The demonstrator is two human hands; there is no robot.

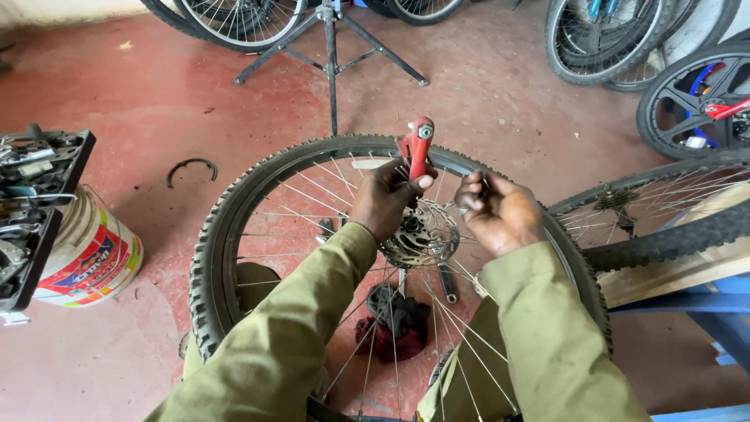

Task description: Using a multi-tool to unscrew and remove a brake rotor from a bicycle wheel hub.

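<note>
The left hand (388,197) is gripping a red-handled tool (417,148), fingers wrapped tight around its lower shaft, thumb pressing the front, the red head sticking up past the far rim. That tool is standing just above the disc rotor (426,234) at the hub of a bicycle wheel (215,250), which is lying across the person's lap, knobbly tyre all the way round. The right hand (498,211) is hovering just right of the hub, fingertips pinched together on something small (too small to make out). Under the spokes, a dark rag (394,320) is lying on the red floor (500,94). Out to the left, a paint bucket (90,254) is sitting beside a black tool tray (35,168), with a curved black ring (191,168) near it. Far off, a repair stand (332,47) is standing among more wheels; another wheel (664,215) is leaning in at right.
</note>
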